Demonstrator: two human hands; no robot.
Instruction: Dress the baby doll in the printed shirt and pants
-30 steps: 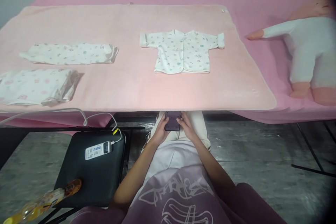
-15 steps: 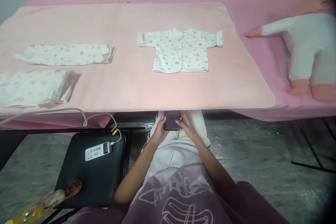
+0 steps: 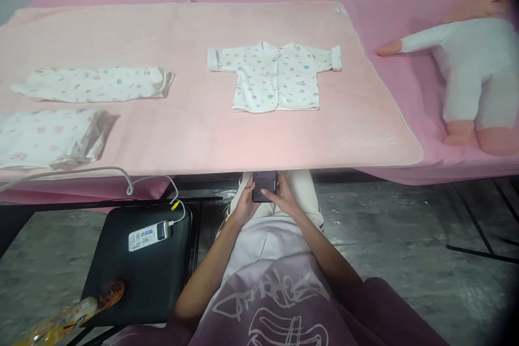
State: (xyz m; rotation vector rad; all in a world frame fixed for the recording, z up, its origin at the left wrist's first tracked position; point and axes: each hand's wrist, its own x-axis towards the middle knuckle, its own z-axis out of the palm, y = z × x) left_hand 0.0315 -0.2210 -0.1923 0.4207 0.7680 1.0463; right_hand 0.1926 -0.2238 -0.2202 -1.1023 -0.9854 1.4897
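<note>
A dark phone (image 3: 264, 183) rests upright over my lap, just below the table's front edge. My left hand (image 3: 245, 204) is closed around its left side. On the other side my right hand (image 3: 285, 198) grips it, with the thumb lying across the screen. What the screen displays is too dim to read. Beyond the edge a small white printed baby jacket (image 3: 275, 78) lies flat and buttoned, sleeves spread and cuffs folded back. Neither hand touches it.
A pink mat (image 3: 194, 140) covers most of the table. Folded printed cloth (image 3: 93, 84) and a wrapped bundle (image 3: 44, 138) lie left. A doll (image 3: 466, 70) lies right. A black stool (image 3: 133, 281) bears a cabled power bank (image 3: 149, 235) and a bottle (image 3: 77, 313).
My right thumb has moved left and down across the phone screen. The view has shifted slightly; the jacket, bundles and doll stay in place.
</note>
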